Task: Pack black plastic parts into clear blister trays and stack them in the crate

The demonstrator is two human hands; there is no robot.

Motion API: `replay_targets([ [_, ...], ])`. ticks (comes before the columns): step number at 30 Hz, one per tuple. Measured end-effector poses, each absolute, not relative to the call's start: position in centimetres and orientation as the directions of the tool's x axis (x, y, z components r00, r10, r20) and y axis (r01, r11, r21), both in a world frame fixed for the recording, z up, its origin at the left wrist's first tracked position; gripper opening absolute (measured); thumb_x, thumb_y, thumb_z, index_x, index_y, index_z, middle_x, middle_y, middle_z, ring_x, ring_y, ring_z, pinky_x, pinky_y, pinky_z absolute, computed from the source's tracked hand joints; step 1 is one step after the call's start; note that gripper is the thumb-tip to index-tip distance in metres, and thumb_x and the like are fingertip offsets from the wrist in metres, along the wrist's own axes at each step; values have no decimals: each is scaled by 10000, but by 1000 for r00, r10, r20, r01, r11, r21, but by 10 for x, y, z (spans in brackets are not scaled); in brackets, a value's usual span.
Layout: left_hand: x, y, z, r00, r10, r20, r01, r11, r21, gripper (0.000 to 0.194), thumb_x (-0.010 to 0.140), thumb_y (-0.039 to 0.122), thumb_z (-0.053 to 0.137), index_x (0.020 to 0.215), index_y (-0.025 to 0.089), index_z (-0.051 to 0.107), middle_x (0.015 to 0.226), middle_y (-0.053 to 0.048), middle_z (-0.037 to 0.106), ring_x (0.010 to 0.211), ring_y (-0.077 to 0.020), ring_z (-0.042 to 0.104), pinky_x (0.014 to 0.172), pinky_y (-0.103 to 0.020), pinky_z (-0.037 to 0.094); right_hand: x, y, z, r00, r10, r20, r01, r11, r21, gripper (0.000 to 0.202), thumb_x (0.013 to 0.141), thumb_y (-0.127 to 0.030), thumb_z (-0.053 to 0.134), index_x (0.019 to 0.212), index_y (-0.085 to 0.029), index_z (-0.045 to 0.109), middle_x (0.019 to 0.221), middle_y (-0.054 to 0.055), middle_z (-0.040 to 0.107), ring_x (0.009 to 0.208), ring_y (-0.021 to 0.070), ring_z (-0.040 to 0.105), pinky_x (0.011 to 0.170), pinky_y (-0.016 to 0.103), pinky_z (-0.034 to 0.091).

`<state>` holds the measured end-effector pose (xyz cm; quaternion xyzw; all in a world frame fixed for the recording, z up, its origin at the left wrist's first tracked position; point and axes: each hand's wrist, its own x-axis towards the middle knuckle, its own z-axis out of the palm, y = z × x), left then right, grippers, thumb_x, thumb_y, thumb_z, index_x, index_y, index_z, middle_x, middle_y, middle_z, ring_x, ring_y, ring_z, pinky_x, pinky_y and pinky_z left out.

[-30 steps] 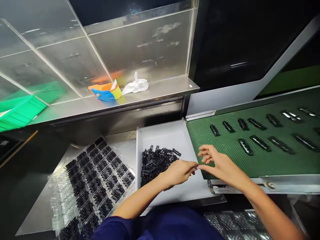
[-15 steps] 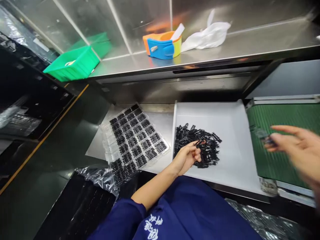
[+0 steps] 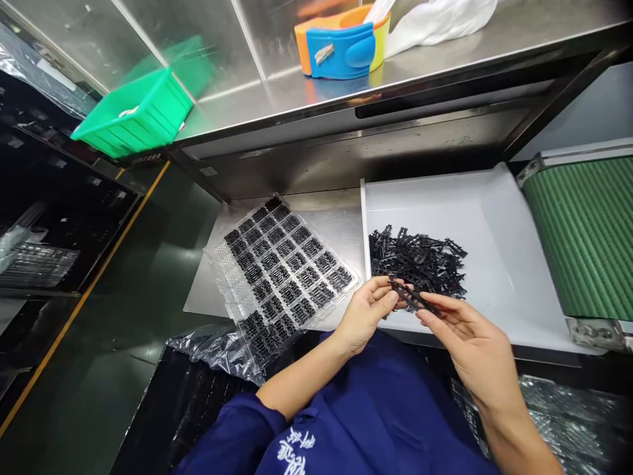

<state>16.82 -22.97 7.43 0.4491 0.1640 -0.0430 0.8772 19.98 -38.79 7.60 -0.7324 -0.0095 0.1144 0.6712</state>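
Note:
My left hand (image 3: 368, 309) is closed, pinching one end of some small black plastic parts (image 3: 411, 298). The fingers of my right hand (image 3: 467, 330) are closed on the other end, so both hands meet over the front of the white tray. How many parts lie between them I cannot make out. Just behind the hands, a loose heap of similar black plastic parts (image 3: 420, 254) covers the left side of the white tray (image 3: 494, 218). Left of it, a clear blister tray (image 3: 353, 284) lies at a slant, its pockets filled with black parts.
A green ribbed conveyor belt (image 3: 583, 231) runs on the right. On the steel shelf (image 3: 237, 122) above are a green bin (image 3: 138, 125), a blue and orange holder (image 3: 341, 53) and a white cloth (image 3: 440, 26). Plastic wrapping (image 3: 217, 353) hangs at the lower left.
My right hand has come left from over the green belt to meet my left hand, and now grips the black parts too. The view has shifted slightly.

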Motion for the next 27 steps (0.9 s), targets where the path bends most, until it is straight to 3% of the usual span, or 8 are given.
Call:
replay_targets([
  [4,162,-225,74,954,46,-296,213,590,779,500,770,488,787,1104,158,615,1232,-138,688,1215,-249,624,1102,-396,399,184,-380,73,979,101,-176,-177,8,-984,324,758,-484,799,973,-251,733,783,24,729,652,162,684,622,279,601],
  [7,162,-229,73,961,-51,-270,249,578,777,519,753,502,799,1103,156,631,1165,-131,722,1162,-255,658,1103,-415,400,176,-376,69,994,71,-88,-87,-15,-996,281,792,-443,784,1001,-261,734,927,39,755,763,176,711,712,305,613],
  [9,164,-233,75,960,-94,-262,269,557,786,537,738,517,806,1095,144,657,1156,-139,726,1155,-265,663,1102,-416,403,174,-378,70,997,78,31,41,-131,-991,230,842,-409,742,1023,-266,736,1031,51,752,894,208,715,807,354,605],
  [13,174,-242,81,944,-129,-304,325,520,790,578,706,522,827,1105,127,689,1172,-160,720,1156,-279,665,1056,-399,443,182,-396,80,935,196,297,353,-419,-837,153,928,-339,637,1018,-282,747,1028,63,716,962,240,688,898,422,568],
  [15,179,-249,84,922,-170,-347,384,505,772,587,703,511,832,1121,127,684,1149,-161,726,1090,-273,695,976,-379,488,193,-412,86,886,260,384,464,-488,-739,218,932,-347,636,1126,-301,724,1077,72,677,991,242,674,927,423,558],
  [18,189,-263,88,887,-264,-380,463,495,735,580,704,515,828,1112,128,686,1111,-153,734,979,-250,729,855,-332,520,214,-440,90,804,460,378,583,-480,-655,638,891,-482,679,1472,-313,477,1366,108,573,1226,294,589,1040,463,506],
  [20,198,-274,90,864,-330,-381,501,480,720,596,687,534,831,1102,127,696,1074,-148,741,934,-239,735,787,-302,521,229,-458,89,741,581,337,635,-443,-632,781,885,-528,669,1554,-313,330,1460,111,522,1319,306,526,1082,482,475],
  [27,232,-314,80,809,-423,-408,575,427,698,609,650,487,875,1107,125,698,1071,-149,741,982,-233,720,784,-280,513,267,-505,81,680,658,323,699,-449,-556,661,886,-495,675,1452,-258,430,1343,128,611,1251,305,573,1047,505,479],
])
